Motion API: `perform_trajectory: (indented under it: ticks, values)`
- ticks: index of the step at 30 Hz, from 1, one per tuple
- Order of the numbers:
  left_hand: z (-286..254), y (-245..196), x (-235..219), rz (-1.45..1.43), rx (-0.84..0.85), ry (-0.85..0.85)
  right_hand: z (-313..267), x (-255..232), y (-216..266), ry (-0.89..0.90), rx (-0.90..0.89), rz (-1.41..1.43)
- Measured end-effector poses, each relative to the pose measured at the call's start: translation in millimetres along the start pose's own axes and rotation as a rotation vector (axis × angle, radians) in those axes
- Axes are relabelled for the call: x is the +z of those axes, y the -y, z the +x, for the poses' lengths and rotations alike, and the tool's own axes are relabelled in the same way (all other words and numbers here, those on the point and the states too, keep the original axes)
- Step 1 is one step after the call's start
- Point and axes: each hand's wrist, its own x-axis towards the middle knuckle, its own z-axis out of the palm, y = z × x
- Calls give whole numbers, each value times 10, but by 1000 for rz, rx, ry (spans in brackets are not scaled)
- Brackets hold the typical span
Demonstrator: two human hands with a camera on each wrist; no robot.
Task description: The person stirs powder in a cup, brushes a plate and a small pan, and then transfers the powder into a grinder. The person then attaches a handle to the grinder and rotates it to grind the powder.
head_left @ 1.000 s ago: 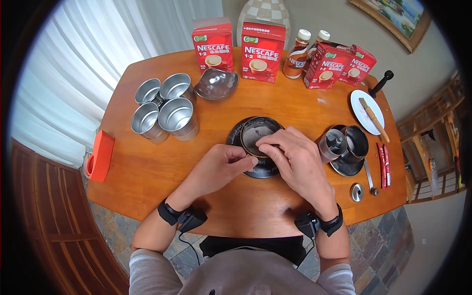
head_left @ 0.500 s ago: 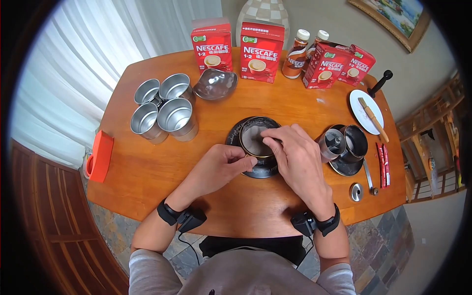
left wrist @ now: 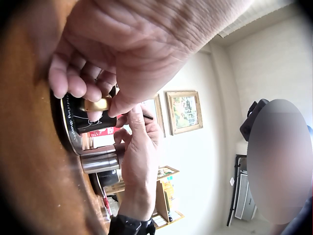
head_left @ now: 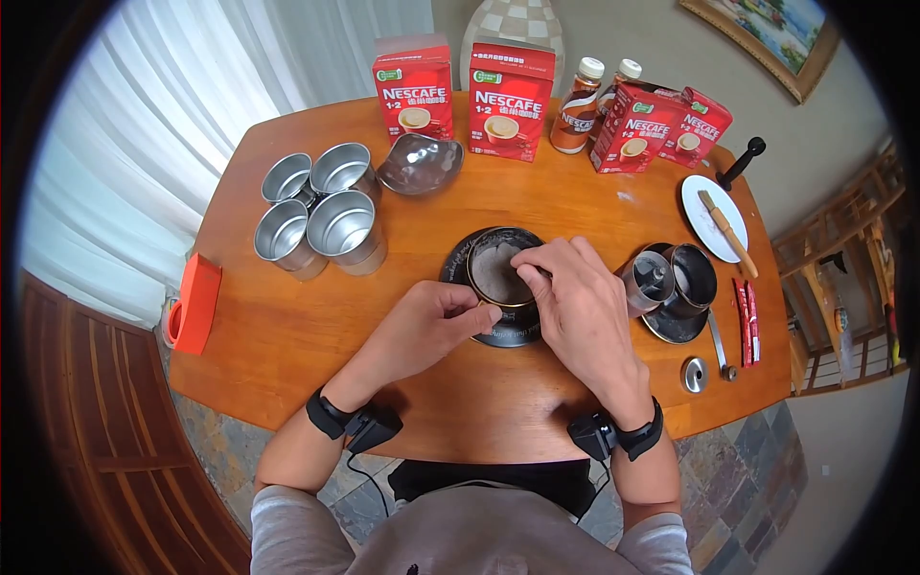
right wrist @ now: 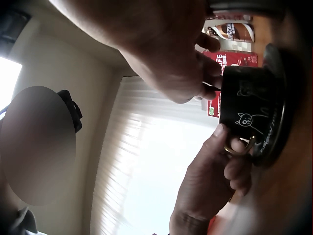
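Observation:
A black cup (right wrist: 244, 100) with white cat drawings stands on a black saucer (head_left: 458, 259) in the middle of the table's near half. Greyish contents (head_left: 496, 273) show inside it in the head view. My left hand (head_left: 431, 326) pinches the cup's gold handle (left wrist: 98, 104) between thumb and fingers. Over the cup's right rim, my right hand (head_left: 586, 311) pinches a thin dark stick-like thing (left wrist: 148, 116) that reaches toward the inside of the cup. Its lower end is hidden, and I cannot tell its kind.
Right of the cup are a metal container (head_left: 648, 283), another black cup (head_left: 697, 273) and a metal lid (head_left: 696, 374). A white plate (head_left: 700, 206) bears a brush. Several metal cups (head_left: 347, 230) stand left; red coffee boxes (head_left: 508, 105) and bottles (head_left: 577, 110) stand behind.
My right hand has shifted slightly to the right over the cup, its fingertips moving from the near inside toward the right rim. The left hand has stayed at the handle.

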Motion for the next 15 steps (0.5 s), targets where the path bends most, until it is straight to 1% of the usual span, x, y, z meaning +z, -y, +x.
perform_trajectory:
  ticks: [3, 6, 9, 12, 15]
  values:
    - [1, 11, -6, -3, 3, 2, -6, -16, 9, 33, -20, 118]
    - [0, 19, -1, 1, 8, -2, -2, 26, 33, -13, -23, 69]
    - [2, 16, -5, 5, 5, 0, -4, 26, 17, -7, -36, 25]
    - [-1, 7, -6, 1, 2, 0, -16, 4, -5, 48, -51, 108]
    - [4, 12, 2, -7, 12, 1, -6, 26, 35, 25, -37, 77]
